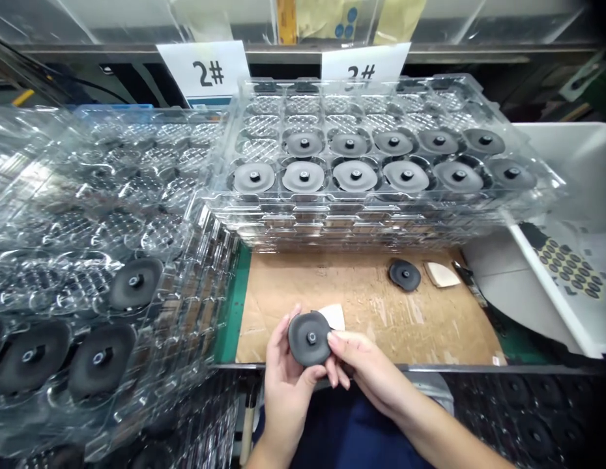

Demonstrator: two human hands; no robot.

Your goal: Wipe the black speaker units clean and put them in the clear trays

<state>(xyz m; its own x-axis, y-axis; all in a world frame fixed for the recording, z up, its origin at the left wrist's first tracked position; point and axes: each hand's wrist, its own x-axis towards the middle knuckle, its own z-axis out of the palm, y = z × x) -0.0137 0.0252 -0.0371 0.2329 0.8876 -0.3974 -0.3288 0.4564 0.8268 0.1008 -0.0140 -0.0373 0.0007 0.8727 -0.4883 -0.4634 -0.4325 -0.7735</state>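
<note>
Over the front of the cardboard sheet (283,280), a round black plastic disc with a small raised hub (310,352) is held between both hands. My left hand (286,384) cradles it from the left, thumb along its lower edge. My right hand (356,358) pinches its right edge between thumb and fingers. A white pad or folded cloth (335,315) shows just behind the disc; I cannot tell whether a hand touches it. Farther right on the cardboard lie another black disc (404,275) and a cream-coloured wedge-shaped pad (442,275).
A stack of clear plastic trays (361,202) stands at the back, its top tray holding two rows of black discs. More clear trays with discs (137,283) fill the left. At right is a white bin (567,286) with a sheet of oval labels (571,266).
</note>
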